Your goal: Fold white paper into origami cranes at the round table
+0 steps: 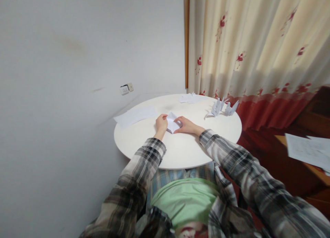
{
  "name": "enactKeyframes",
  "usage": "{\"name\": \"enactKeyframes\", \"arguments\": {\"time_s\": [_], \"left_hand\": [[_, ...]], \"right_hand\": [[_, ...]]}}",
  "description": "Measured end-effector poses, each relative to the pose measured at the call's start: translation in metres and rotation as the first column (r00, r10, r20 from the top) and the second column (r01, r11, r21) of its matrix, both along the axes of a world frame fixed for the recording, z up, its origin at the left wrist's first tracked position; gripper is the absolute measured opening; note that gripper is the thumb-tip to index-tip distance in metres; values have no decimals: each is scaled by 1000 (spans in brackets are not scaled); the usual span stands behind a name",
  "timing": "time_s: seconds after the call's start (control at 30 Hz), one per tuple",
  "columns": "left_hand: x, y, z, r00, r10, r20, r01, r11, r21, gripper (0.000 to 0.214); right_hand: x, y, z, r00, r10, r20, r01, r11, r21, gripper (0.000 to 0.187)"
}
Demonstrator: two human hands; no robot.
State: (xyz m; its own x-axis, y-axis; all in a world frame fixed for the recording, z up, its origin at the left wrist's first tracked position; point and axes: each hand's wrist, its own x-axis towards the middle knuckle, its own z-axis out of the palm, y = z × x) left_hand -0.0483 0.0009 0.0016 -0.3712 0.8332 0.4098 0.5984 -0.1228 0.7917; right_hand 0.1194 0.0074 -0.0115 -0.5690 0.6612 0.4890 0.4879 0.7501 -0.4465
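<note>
A black-and-white plaid shirt covers a green top.

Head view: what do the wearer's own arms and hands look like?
Left sleeve and right sleeve: long, matching plaid in black, grey and white, cuffed at the ends. Left hand and right hand: bare, no gloves.

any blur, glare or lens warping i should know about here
Head view: light glows through the curtain, with no harsh glare on the table; head view: the right sleeve looks stretched toward the lower corner, wide-angle style; head view: soft detail leaves marks on the papers at right unreadable and the folded paper short on crisp creases.
</note>
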Motion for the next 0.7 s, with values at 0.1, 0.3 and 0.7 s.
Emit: {"name": "enactKeyframes", "arguments": {"time_s": [0.1, 0.3, 0.7], "left_hand": [[0, 0, 0, 1000, 2, -7, -2, 1000, 0, 30], [-2, 3, -2, 1000, -4, 0, 4, 1000, 0, 28], [-1, 1, -1, 1000, 5, -11, -5, 1000, -5, 29]], "right_hand": [[0, 0, 0, 1000, -2, -2, 2, 1000, 2, 67], [0, -1, 0, 1000, -13, 9, 13, 1000, -4, 67], [-1, -1, 1, 999, -9, 31, 9, 1000, 4, 65]]}}
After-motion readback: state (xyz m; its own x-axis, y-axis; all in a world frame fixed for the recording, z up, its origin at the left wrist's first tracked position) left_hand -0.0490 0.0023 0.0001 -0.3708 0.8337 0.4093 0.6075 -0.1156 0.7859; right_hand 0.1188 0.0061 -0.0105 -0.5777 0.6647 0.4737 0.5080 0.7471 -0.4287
